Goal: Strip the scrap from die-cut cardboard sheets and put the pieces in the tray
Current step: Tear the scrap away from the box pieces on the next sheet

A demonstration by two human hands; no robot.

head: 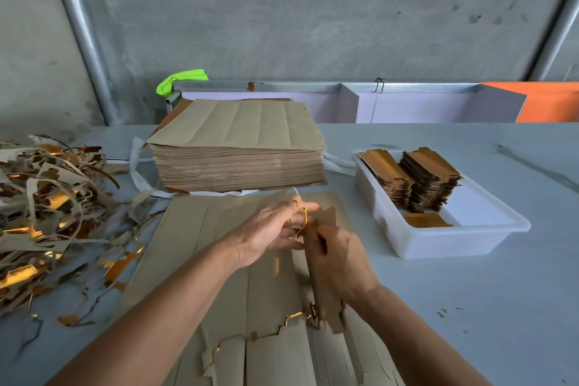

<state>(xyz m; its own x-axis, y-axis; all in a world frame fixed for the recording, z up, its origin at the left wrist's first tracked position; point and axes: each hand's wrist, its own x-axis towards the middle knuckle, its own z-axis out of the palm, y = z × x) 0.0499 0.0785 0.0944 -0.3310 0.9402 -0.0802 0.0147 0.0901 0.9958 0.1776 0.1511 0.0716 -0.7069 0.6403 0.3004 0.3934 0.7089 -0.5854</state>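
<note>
A die-cut cardboard sheet (200,247) lies flat on the table in front of me, slit into long strips, its near edge torn with gold foil showing. My right hand (338,263) grips a long brown cardboard piece (326,301) lifted off the sheet's right side. My left hand (272,229) pinches a thin gold-edged scrap strip (303,219) at that piece's upper end. The white plastic tray (488,229) stands to the right, holding two stacks of stripped pieces (429,178) and one loose gold piece (426,220).
A tall stack of uncut sheets (238,147) sits behind the working sheet. A heap of brown and gold scrap (47,210) covers the table's left side. A grey wall, metal poles and an orange panel (548,103) stand beyond the table.
</note>
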